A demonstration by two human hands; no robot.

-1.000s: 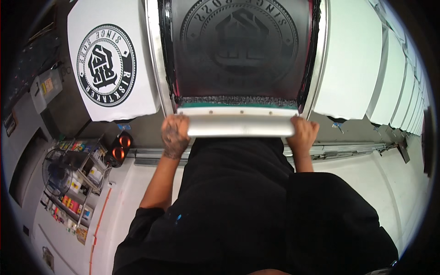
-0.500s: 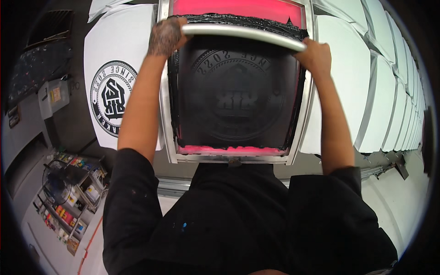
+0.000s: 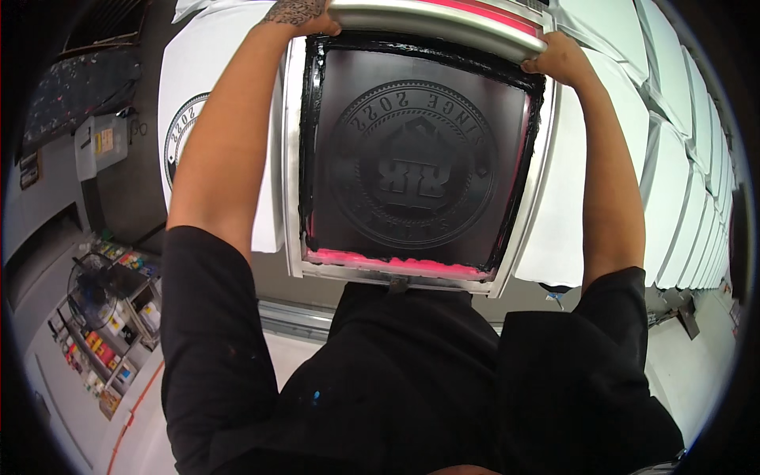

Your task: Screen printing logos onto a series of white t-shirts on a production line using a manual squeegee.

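Note:
Both my hands grip a long, pale metal squeegee (image 3: 439,30) that spans the far part of a printing screen. My left hand (image 3: 302,17), partly cut off by the upper edge, wraps its left end. My right hand (image 3: 560,58) is closed round its right end, fingers curled under. Beneath the squeegee, thick black ink (image 3: 427,51) lines the far side of the mesh (image 3: 412,67). The mesh is smeared dark, and a round emblem shows through it, reversed. A pink strip (image 3: 396,260) runs along the near side, inside the metal screen frame (image 3: 292,174).
Left of the screen lies a white shirt (image 3: 226,71) with a black round print, partly behind my left arm. Many white shirts (image 3: 609,95) line up on the right. A translucent box (image 3: 104,146), a fan (image 3: 93,293) and a shelf of coloured containers (image 3: 99,348) stand at the left.
My hands and the squeegee have moved away from me, up to the screen's far end. More of the emblem on the mesh is uncovered. The view has shifted slightly.

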